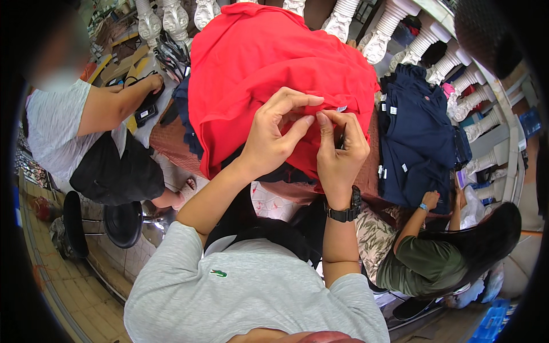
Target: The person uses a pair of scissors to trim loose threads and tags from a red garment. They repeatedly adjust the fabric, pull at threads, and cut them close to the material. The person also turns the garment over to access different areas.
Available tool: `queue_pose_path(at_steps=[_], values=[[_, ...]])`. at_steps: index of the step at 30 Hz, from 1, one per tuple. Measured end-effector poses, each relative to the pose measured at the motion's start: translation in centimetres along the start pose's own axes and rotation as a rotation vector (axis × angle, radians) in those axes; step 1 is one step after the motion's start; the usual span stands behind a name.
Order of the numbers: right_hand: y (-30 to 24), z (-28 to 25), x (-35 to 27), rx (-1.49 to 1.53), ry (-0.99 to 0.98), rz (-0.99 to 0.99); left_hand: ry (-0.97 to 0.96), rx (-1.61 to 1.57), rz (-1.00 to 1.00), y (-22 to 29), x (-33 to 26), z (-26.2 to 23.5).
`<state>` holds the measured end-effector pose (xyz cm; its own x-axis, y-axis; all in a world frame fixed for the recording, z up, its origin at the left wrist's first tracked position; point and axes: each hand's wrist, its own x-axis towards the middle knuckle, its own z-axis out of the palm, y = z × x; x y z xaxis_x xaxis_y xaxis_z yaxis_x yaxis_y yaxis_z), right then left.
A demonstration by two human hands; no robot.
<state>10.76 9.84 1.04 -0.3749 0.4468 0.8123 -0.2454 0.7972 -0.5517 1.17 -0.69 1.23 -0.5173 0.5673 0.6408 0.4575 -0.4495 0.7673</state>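
Observation:
A red garment [246,63] lies spread over the table before me, with loose folds down its near side. Both my hands are over its near right part, fingertips almost meeting. My left hand [275,132] is closed, its fingers bent toward the thumb. Opposite it, my right hand [343,150] pinches with thumb and forefinger. Whatever is between the fingertips is too small or hidden to make out. Just beyond the right fingers, a small white label [341,108] shows on the red cloth. A black watch is on my right wrist.
Dark navy garments [414,137] with white tags are piled at the right, where a person in a green shirt [426,266] reaches in. At left, another person in a grey shirt [57,120] works by a black device [146,114]. White balusters [174,20] line the far side.

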Motion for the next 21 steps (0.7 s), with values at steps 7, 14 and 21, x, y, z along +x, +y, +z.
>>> queue_pose_path(at_steps=[7, 14, 21], values=[[-1.9, -0.7, 0.0, -0.045, -0.048, -0.045, 0.026, 0.358, 0.237, -0.8, 0.2, -0.4], [-2.4, -1.7, -1.5, 0.541, -0.317, 0.686, 0.105, -0.231, -0.12, -1.5, 0.2, 0.2], [-2.1, -0.8, -0.8, 0.821, -0.401, 0.837, -0.003, -0.407, -0.286, -0.3, -0.1, -0.3]])
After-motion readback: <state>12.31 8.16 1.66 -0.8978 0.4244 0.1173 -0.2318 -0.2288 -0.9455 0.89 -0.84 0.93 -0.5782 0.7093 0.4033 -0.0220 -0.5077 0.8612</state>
